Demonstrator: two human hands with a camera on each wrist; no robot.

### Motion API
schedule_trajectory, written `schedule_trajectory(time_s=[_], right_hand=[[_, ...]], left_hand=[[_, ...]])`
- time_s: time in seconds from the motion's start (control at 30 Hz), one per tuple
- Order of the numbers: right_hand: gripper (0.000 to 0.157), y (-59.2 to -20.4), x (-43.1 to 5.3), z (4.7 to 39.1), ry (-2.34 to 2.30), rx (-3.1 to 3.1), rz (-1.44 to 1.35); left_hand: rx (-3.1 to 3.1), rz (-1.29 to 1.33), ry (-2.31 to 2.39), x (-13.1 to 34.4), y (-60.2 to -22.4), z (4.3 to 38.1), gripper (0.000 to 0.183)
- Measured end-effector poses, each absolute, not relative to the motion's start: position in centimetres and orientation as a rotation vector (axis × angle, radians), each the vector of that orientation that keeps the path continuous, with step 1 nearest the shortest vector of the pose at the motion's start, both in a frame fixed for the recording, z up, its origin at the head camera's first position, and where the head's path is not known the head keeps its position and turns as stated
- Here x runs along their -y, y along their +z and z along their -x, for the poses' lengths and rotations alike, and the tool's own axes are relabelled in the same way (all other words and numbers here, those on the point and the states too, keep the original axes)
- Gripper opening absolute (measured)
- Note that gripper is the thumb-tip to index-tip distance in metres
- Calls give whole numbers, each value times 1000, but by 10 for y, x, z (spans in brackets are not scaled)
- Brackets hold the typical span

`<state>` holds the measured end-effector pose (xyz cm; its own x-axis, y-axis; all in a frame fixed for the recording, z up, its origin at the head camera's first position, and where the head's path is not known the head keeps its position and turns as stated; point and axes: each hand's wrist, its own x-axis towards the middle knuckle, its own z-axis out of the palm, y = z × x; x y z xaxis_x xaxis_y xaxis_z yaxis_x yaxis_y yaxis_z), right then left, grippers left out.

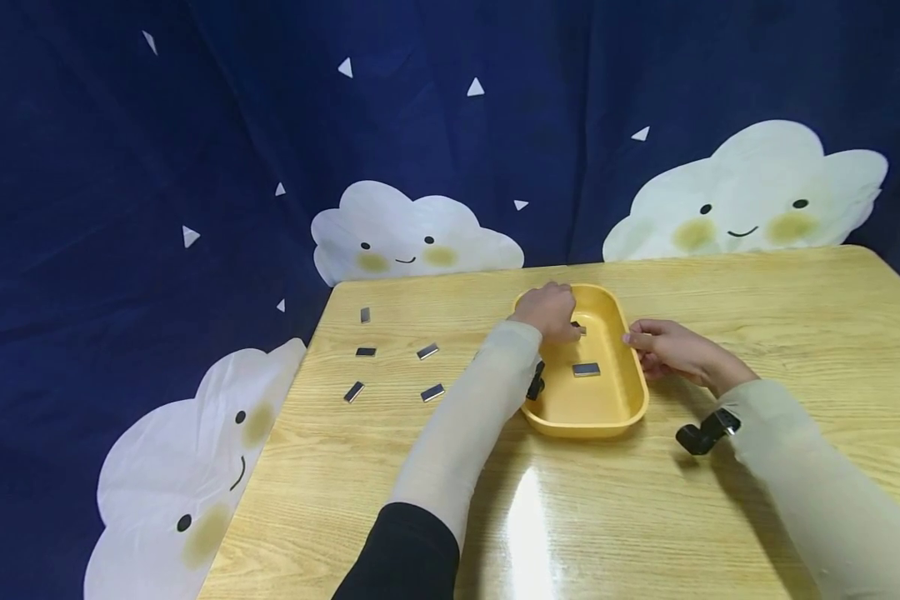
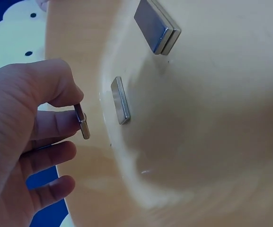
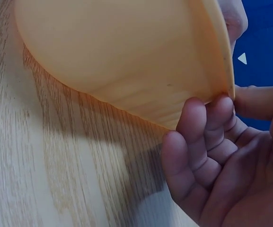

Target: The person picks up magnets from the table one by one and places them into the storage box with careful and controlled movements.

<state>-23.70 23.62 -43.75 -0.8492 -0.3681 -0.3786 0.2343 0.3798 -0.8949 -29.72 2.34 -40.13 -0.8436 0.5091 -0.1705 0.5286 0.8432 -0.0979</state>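
My left hand (image 1: 547, 312) is over the far left part of a yellow plastic tray (image 1: 585, 429). Between its thumb and index finger it pinches a flat silver metal block (image 2: 82, 122), while the other fingers are spread apart. Inside the tray, a single silver block (image 2: 120, 100) lies close to the held one, and a pair of stacked blocks (image 2: 157, 27) rests farther along the floor. My right hand (image 1: 678, 354) grips the tray's right rim, thumb at the edge and fingertips against the outer wall (image 3: 112, 61).
Several more silver blocks (image 1: 432, 392) lie spread out on the wooden table (image 1: 307, 500), left of the tray. Behind the table hangs a dark blue cloth (image 1: 450, 133) printed with clouds and triangles. A black wrist camera (image 1: 705, 432) juts from the right sleeve.
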Motion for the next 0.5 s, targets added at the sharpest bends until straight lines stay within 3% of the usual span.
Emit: schedule_trajectory(time_s=[0.5], right_hand=[[18, -437, -234, 236, -1521, -2093, 118]], left_hand=[[-2848, -857, -113, -20, -406, 297, 26]])
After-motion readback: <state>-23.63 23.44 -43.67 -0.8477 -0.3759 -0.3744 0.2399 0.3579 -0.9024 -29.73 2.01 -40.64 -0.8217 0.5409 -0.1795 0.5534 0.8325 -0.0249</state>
